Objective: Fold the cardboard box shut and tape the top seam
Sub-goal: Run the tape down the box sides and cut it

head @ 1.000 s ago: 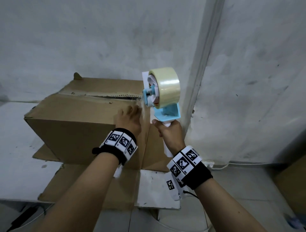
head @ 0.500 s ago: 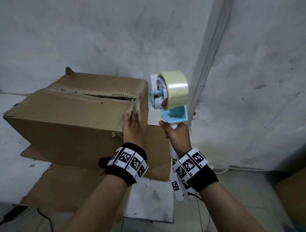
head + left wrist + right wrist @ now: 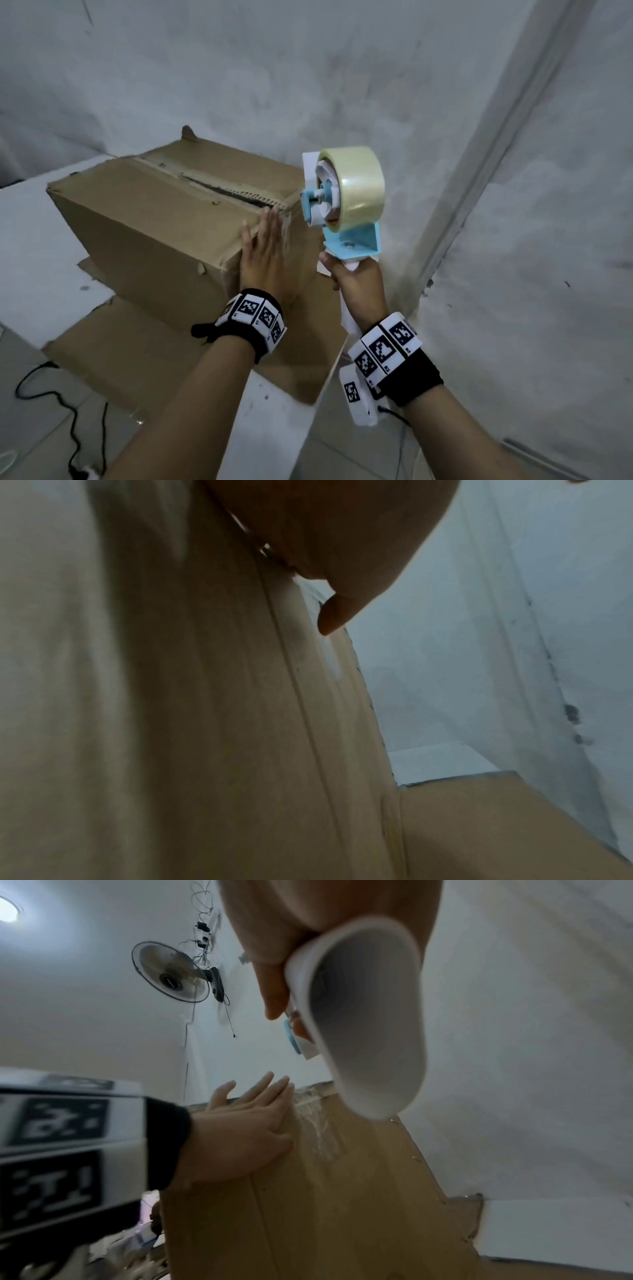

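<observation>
A black cable [image 3: 51, 387] trailed over the floor at far left. The box [image 3: 147, 236] stood on a white table [image 3: 30, 260], atop a flat cardboard sheet [image 3: 113, 346] that overhung the table's near edge. Its top flaps were folded down, with a ragged dark gap running along the seam [image 3: 226, 192] between them, and a strip of clear, wrinkled tape [image 3: 318, 1131] ran down the near side from the seam's right end. The left hand [image 3: 263, 260] lay flat against that side at the box's near corner, fingers straight and together, pointing up toward the top edge, just left of the tape; it grasped nothing. To its right, clear of the box, the right hand [image 3: 356, 281] was wrapped around the white handle [image 3: 363, 1015] of the dispenser [image 3: 342, 205], which stood upright with its blue frame below and the roll [image 3: 359, 185] above. In the right wrist view, a fan [image 3: 171, 972] was mounted on the wall. A grey wall [image 3: 548, 240] with a vertical strip filled the right side.
</observation>
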The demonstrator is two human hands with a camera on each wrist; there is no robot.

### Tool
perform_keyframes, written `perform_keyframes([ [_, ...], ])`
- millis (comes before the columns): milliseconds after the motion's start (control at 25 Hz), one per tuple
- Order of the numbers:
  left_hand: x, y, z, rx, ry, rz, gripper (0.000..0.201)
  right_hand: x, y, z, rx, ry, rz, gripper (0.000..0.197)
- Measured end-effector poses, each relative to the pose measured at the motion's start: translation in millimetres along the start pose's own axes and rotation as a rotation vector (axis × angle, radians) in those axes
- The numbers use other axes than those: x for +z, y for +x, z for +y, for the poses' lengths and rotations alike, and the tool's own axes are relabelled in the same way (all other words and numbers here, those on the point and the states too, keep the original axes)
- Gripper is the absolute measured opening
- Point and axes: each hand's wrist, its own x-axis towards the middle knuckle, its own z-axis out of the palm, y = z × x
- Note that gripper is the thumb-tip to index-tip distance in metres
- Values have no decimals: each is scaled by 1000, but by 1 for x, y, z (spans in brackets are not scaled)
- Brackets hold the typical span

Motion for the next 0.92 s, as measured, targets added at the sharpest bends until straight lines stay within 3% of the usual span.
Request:
perform_keyframes([
  [200,23,10,18,-51,42,-33,66,-23,13,12,11,61,-91,20],
  [360,45,-1,16,-7,130,-191,60,-33,29,10,-4,45,-129,20],
  [480,4,19,30,40,-53,-31,59,-31,47,5,-19,37,-120,27],
  [560,-14,49,32,-46,-128,54,58,-26,60,0,-24,49,-121,25],
  [680,-11,84,21,-179,-204,-68,52,-19,75,-7,-35,58,-125,26],
  [840,-2,87,16,-153,-181,-72,56,-13,88,-12,-33,55,-127,22],
  [920,5,81,18,-107,-25,-59,60,-10,90,-13,-32,52,-128,19],
])
